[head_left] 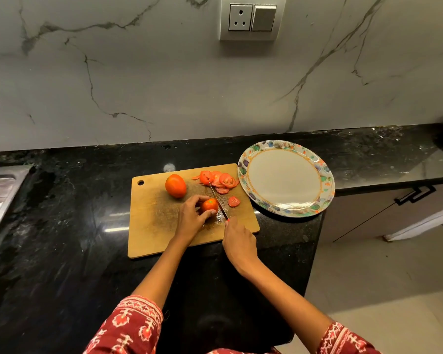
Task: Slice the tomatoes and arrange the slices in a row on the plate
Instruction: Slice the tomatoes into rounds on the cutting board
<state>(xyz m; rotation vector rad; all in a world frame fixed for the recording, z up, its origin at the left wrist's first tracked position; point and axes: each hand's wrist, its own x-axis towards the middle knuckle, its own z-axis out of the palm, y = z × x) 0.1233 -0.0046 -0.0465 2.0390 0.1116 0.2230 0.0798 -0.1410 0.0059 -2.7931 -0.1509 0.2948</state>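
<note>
On the wooden cutting board (164, 226), the left hand (191, 218) curled its fingers (207, 213) around a partly cut tomato (209, 205), while the right hand (238, 242) clamped its fingers on the handle of a knife (218, 200) whose blade lay against the tomato's right side. A whole tomato (175, 185) sat behind, cut slices (219, 179) were heaped at the far right corner, and the patterned plate (325, 190) stood just beside the board on the black bench (62, 213).
</note>
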